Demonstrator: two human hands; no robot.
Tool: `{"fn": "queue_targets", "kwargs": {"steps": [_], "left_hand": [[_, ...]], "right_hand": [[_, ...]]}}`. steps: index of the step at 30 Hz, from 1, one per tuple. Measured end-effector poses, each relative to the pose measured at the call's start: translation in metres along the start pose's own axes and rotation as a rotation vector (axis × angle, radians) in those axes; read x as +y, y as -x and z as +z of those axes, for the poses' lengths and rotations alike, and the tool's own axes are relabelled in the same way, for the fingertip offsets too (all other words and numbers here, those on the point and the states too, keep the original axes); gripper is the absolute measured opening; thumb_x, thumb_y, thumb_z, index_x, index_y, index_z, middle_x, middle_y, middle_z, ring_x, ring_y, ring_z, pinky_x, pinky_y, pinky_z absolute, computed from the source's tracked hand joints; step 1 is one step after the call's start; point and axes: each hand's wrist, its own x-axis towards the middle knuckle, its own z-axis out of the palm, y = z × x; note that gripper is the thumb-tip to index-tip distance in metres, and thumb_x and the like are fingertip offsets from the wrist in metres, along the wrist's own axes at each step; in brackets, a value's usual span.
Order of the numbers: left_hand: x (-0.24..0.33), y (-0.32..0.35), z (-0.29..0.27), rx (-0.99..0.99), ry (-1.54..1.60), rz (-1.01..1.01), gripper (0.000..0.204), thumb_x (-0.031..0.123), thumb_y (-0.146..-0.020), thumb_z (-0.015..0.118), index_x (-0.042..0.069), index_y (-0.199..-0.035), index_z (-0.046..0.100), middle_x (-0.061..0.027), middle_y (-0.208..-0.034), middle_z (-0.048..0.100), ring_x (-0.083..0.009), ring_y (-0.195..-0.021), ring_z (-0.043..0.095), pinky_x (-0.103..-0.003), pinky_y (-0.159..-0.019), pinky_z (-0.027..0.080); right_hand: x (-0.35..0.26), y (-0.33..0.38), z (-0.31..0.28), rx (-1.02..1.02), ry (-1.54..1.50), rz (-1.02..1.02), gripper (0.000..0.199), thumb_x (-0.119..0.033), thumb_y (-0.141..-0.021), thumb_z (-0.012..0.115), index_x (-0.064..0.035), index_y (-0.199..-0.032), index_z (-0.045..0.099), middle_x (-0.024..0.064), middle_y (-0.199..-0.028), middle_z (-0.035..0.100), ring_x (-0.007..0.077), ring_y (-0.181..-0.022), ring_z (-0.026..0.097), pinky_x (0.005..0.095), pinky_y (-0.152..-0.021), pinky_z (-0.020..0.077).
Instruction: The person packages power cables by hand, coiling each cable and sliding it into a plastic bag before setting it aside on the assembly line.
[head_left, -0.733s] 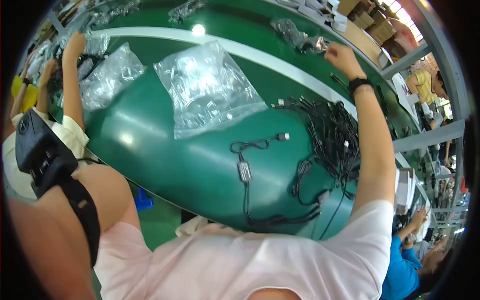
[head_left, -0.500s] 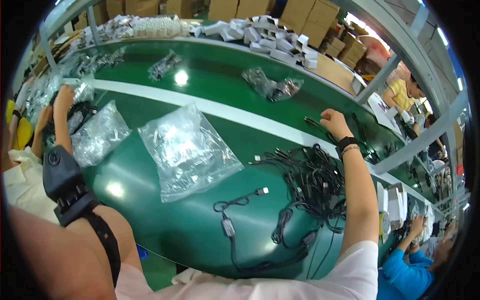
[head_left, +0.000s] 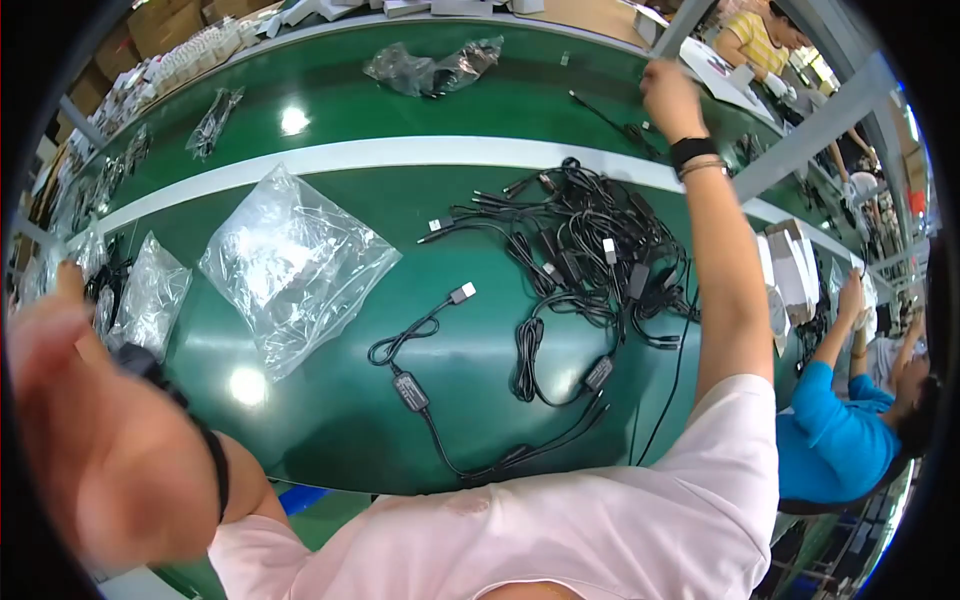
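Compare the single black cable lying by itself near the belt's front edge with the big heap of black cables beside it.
The single cable lies spread out alone, so its pale plug and inline box show; the cable heap is a tangle whose strands cannot be followed. The single cable lies nearer the person's body; the heap lies farther along the green belt, below the raised right hand. Both are black and rest on the belt.

Left of the tangled cable pile (head_left: 585,260) lies a clear plastic bag (head_left: 290,265); bare green belt (head_left: 330,420) stays open between and below them
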Motion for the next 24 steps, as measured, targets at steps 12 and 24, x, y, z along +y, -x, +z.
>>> {"fn": "queue_targets", "kwargs": {"steps": [12, 24], "left_hand": [[-0.102, -0.071, 0.220, -0.039, -0.093, -0.326, 0.064, 0.026, -0.068, 0.072, 0.002, -0.121, 0.044, -0.0173, -0.120, 0.044, -0.0323, -0.110, 0.042, -0.038, -0.090, 0.037], [-0.115, -0.076, 0.264, 0.215, 0.848, -0.894, 0.022, 0.025, -0.087, 0.055, 0.003, -0.090, 0.058, -0.0016, -0.071, 0.057, -0.0101, -0.063, 0.052, -0.023, -0.060, 0.041]], "right_hand": [[-0.048, 0.022, -0.191, 0.147, -1.389, 0.074, 0.018, -0.013, -0.086, 0.054, 0.0004, -0.097, 0.058, 0.0133, -0.088, 0.063, 0.0212, -0.073, 0.061, 0.0279, -0.065, 0.0483], [-0.145, 0.052, -0.220, 0.013, -2.236, -0.146, 0.019, -0.007, -0.085, 0.051, 0.0032, -0.100, 0.055, 0.0191, -0.100, 0.059, 0.0345, -0.099, 0.056, 0.0354, -0.080, 0.0495]]}}
